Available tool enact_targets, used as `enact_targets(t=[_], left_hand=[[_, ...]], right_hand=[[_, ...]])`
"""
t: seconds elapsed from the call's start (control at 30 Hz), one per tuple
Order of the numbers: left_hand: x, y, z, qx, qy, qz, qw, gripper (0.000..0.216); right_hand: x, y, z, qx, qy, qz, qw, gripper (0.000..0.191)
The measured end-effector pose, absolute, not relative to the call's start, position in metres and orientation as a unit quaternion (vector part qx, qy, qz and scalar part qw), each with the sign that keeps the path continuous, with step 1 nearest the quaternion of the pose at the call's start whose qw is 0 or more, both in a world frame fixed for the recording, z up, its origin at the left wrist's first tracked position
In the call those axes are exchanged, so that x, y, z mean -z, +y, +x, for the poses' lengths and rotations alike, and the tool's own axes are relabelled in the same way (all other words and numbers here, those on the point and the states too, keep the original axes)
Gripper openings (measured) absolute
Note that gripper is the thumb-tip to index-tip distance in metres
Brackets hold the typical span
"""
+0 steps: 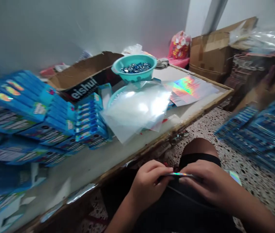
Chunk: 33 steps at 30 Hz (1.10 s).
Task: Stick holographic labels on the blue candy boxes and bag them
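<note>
Both hands meet over my lap, below the table's front edge. My left hand [147, 183] is closed, pinching the left end of a thin shiny holographic card [179, 175] seen edge-on. My right hand [206, 182] is closed over the card's right end, fingers curled on top of it. The card lies flat between the two hands, just in front of my knee [199, 147].
A white table [98, 161] carries stacks of blue boxes [38, 116], clear plastic sleeves [135, 110], holographic sheets [191, 89], a teal bowl of blue beads [134, 67] and an open cardboard box [84, 77]. More blue boxes [261, 136] lie on the speckled floor at right, cartons [212, 55] behind.
</note>
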<state>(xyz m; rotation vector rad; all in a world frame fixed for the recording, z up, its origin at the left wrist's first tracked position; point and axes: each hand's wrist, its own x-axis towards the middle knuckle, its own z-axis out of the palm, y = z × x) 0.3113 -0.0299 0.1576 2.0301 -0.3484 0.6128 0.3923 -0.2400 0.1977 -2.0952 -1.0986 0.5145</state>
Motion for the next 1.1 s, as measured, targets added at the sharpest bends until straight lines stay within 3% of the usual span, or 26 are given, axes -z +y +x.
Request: enact_targets(t=[0.17,0.27,0.5,0.67,0.97,1.1], left_hand=[[-0.177,-0.014,0.302,-0.168,-0.091,0.825,0.532,0.015],[-0.187,-0.005,0.298,-0.180,-0.069,0.835,0.516,0.018],[-0.203,0.014,0.299,-0.370,-0.077,0.864,0.334,0.033],[-0.216,0.034,0.303,-0.432,-0.091,0.868,0.226,0.041],[-0.238,0.056,0.307,-0.409,-0.051,0.879,0.242,0.041],[-0.246,0.059,0.304,-0.391,-0.042,0.879,0.271,0.031]], right_hand=[[-0.194,-0.214,0.389,-0.098,-0.498,-0.800,0.319,0.018],[-0.199,-0.197,0.390,-0.083,-0.515,-0.795,0.309,0.024],[-0.230,-0.162,0.405,-0.126,-0.493,-0.775,0.374,0.027],[-0.254,-0.138,0.416,-0.134,-0.477,-0.758,0.424,0.029],[-0.268,-0.110,0.432,-0.116,-0.534,-0.743,0.385,0.030],[-0.272,-0.103,0.436,-0.108,-0.575,-0.734,0.345,0.028]])
